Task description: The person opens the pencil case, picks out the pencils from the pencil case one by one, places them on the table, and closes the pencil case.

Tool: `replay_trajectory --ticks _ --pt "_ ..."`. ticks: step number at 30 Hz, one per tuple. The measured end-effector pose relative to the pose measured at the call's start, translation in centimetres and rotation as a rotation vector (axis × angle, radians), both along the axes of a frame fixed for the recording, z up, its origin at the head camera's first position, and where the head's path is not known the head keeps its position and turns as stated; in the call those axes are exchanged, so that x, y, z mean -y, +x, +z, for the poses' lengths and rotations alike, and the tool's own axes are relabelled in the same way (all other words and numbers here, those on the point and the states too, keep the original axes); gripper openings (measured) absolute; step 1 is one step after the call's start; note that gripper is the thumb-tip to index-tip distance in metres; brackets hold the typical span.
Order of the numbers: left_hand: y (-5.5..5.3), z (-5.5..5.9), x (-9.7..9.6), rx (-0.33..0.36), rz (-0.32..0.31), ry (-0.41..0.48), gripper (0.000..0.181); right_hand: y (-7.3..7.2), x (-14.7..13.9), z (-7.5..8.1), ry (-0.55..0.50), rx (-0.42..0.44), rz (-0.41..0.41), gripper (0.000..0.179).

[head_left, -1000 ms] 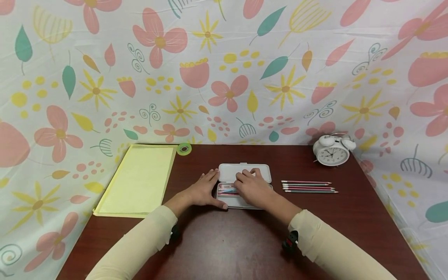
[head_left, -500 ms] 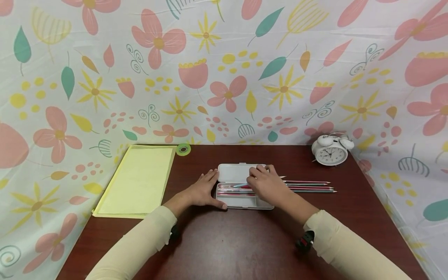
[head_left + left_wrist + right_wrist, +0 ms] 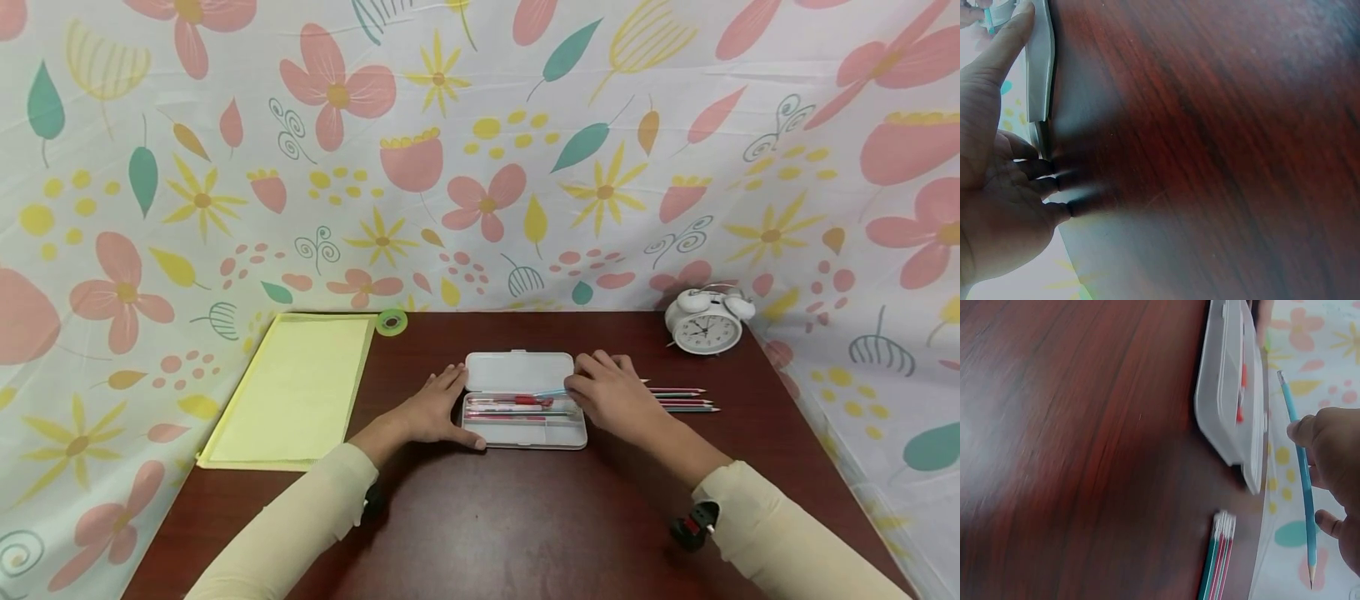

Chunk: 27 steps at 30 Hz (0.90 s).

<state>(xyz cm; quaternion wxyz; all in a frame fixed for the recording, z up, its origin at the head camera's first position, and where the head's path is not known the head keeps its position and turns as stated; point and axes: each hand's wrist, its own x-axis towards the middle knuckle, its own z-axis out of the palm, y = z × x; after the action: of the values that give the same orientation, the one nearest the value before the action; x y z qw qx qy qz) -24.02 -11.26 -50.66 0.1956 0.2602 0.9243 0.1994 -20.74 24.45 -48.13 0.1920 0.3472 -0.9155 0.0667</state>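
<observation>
"Two hands in view. What do we log as changed?"

"Against half a second ago, the right hand (image 3: 609, 392) sits farther right: it hung over the tray's right end, and now we find it just past the right edge of the pencil case (image 3: 510, 431). It pinches one blue pencil (image 3: 1305, 478) between thumb and fingers, eraser end over the case, sharpened tip out past the hand."

"And the left hand (image 3: 427, 408)?"

"Same place, at the left side of the case. Fingers extended, thumb stretched out along the front corner, nothing gripped."

"Anything newly uncovered?"

"One red-gripped pen (image 3: 528, 401), which we now see plainly in the long back compartment. More slim pens or pencils lie with it; they overlap, so we cannot fix the number."

"Other counts?"

"One lid (image 3: 519, 372), folded back flat behind the tray. Loose pencils (image 3: 682, 401) lie right of the case, red and green, at least four by our count, their near ends behind the hand. One white alarm clock (image 3: 707, 332), two bells. One green tape roll (image 3: 402, 323). One yellow folder (image 3: 288, 392), left. All on one dark red-brown table (image 3: 480, 517)."
</observation>
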Motion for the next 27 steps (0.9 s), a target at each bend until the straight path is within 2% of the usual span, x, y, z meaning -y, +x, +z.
replay_trajectory --ticks 7,14,27 --pt "0.2 0.1 0.0 0.004 0.003 0.002 0.141 0.4 -2.6 -0.1 -0.027 0.024 -0.052 0.014" --pt "0.2 0.1 0.0 0.009 0.008 0.011 0.142 1.1 -5.3 -0.7 -0.053 0.006 -0.071 0.015" --pt "0.3 0.4 -0.1 0.016 0.008 0.016 0.141 2.3 -9.8 -2.7 -0.039 -0.057 -0.089 0.017"
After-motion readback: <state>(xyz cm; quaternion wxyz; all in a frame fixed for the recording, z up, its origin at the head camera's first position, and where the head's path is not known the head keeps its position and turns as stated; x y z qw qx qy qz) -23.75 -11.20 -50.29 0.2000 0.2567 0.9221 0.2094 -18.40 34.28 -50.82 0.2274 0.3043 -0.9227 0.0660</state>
